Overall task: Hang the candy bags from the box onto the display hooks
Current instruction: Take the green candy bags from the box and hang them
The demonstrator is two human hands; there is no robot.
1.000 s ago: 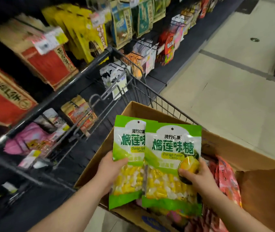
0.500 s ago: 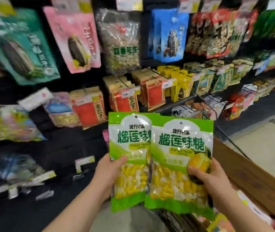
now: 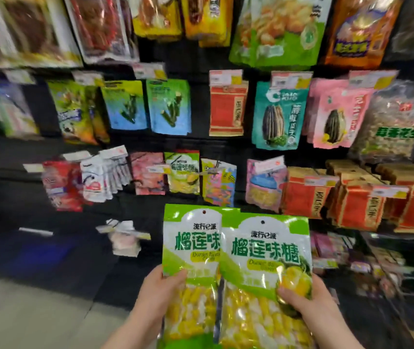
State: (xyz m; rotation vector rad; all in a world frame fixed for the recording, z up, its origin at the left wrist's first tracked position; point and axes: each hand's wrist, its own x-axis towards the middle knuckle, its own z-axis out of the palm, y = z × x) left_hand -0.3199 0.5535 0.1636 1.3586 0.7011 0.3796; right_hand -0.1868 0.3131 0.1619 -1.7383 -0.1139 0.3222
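I hold two green-and-white durian candy bags upright in front of the display wall. My left hand [image 3: 160, 293] grips the left bag [image 3: 190, 250] at its left edge, thumb on the front. My right hand [image 3: 304, 301] grips the right bag [image 3: 263, 258] at its right edge; this bag overlaps the left one. Each bag has a small hang hole at the top. A matching durian candy bag [image 3: 182, 172] hangs on a hook just above, in the middle row. The box is out of view.
Rows of snack bags hang on the black display wall: red packs [image 3: 306, 192] at right, a pink bag [image 3: 148, 172] and white packs [image 3: 102, 177] left of the hanging durian bag. Pale floor [image 3: 24, 313] lies at lower left. The picture is blurred.
My view has swung from the cart and box up and left to face the display wall. Both hands keep the same hold on the two bags, now raised in front of the hooks.
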